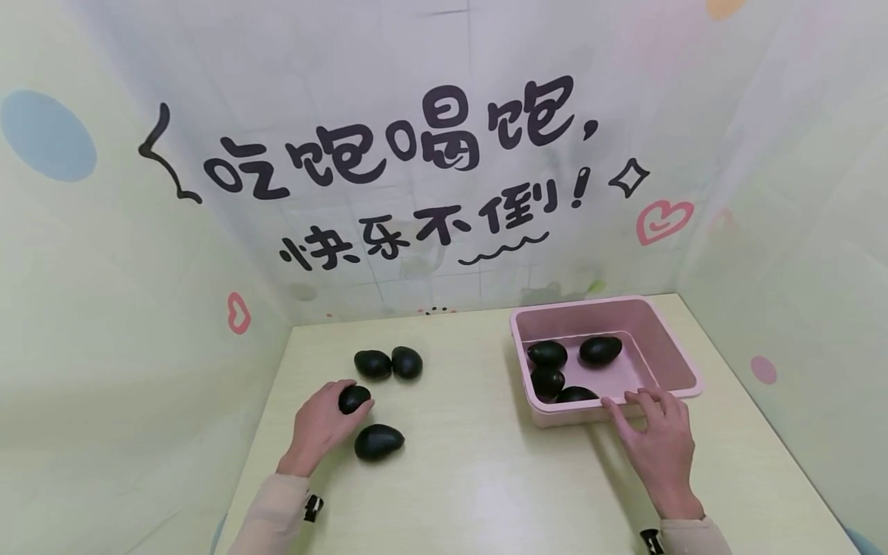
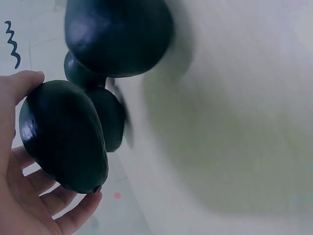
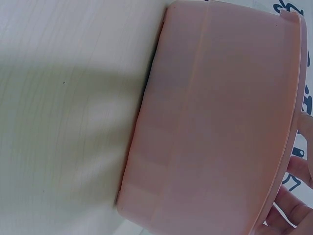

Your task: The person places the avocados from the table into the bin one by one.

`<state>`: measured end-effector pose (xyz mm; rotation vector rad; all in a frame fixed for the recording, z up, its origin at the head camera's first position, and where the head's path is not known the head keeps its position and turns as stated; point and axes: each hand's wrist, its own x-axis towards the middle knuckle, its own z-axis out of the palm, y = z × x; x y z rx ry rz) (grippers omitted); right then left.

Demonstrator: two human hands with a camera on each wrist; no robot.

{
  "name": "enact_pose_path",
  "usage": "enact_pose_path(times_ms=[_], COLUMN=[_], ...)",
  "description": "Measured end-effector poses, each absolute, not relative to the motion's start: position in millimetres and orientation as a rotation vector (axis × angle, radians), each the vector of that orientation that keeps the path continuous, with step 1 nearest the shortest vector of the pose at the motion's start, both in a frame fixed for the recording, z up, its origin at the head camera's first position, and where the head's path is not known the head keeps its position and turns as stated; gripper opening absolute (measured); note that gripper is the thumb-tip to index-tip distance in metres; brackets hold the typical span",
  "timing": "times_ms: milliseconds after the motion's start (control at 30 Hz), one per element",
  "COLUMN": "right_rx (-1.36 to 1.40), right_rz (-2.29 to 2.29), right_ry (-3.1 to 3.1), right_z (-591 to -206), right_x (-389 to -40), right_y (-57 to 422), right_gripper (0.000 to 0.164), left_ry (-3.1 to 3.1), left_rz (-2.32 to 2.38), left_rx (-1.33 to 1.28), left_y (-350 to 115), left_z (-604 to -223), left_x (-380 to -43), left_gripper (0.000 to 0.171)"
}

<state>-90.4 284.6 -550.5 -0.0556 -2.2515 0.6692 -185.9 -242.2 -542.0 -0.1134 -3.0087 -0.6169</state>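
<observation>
My left hand (image 1: 324, 422) grips a dark avocado (image 2: 63, 137), thumb on one side and fingers curled under the other. Just in front of that hand lies a single avocado (image 1: 378, 442) on the table. Two more, a left one (image 1: 373, 364) and a right one (image 1: 407, 362), lie side by side behind it. At the right, my right hand (image 1: 662, 443) holds the near rim of a pink plastic bin (image 1: 662, 339), fingertips hooked over the edge. Several avocados lie in the bin, among them one (image 1: 600, 351) towards the back and one (image 1: 577, 395) partly hidden by the near wall.
The pale wooden table (image 1: 472, 462) meets a printed backdrop (image 1: 444, 46) with large dark lettering at the back. Similar printed sheets, a left one (image 1: 125, 308) and a right one (image 1: 798, 270), stand along both sides. The bin sits near the back right corner.
</observation>
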Motion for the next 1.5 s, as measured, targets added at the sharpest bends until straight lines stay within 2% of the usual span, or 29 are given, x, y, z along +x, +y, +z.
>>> enact_pose_path(times_ms=[400, 467, 600, 667, 733, 900, 967, 1500], right_rx=[-0.043, -0.039, -0.034, -0.032, -0.024, -0.011, -0.009, -0.009], right_rz=[0.662, 0.654, 0.638, 0.634, 0.639, 0.648, 0.647, 0.648], right_ry=[-2.243, -2.239, -2.226, -2.222, -2.217, -2.216, -2.215, -2.206], right_z=[-552, -552, -552, -553, -553, -554, -555, -553], right_x=[-91, -91, -92, -92, -92, -92, -92, -93], right_y=[285, 285, 285, 286, 286, 288, 288, 287], right_gripper=[0.039, 0.049, 0.083, 0.088, 0.083, 0.051, 0.043, 0.043], left_ry=[-2.949, -2.942, -2.929, -2.924, -2.912, -2.877, -2.862, -2.779], left_rz=[-0.543, -0.537, -0.530, -0.531, -0.540, -0.561, -0.568, -0.649], left_rx=[-0.251, -0.271, -0.299, -0.311, -0.326, -0.366, -0.377, -0.429], left_y=[-221, -217, -208, -203, -199, -189, -185, -160], left_z=[-526, -522, -515, -511, -507, -500, -499, -487], left_x=[-201, -203, -207, -208, -209, -211, -211, -217], left_gripper=[0.061, 0.061, 0.060, 0.058, 0.058, 0.060, 0.060, 0.058])
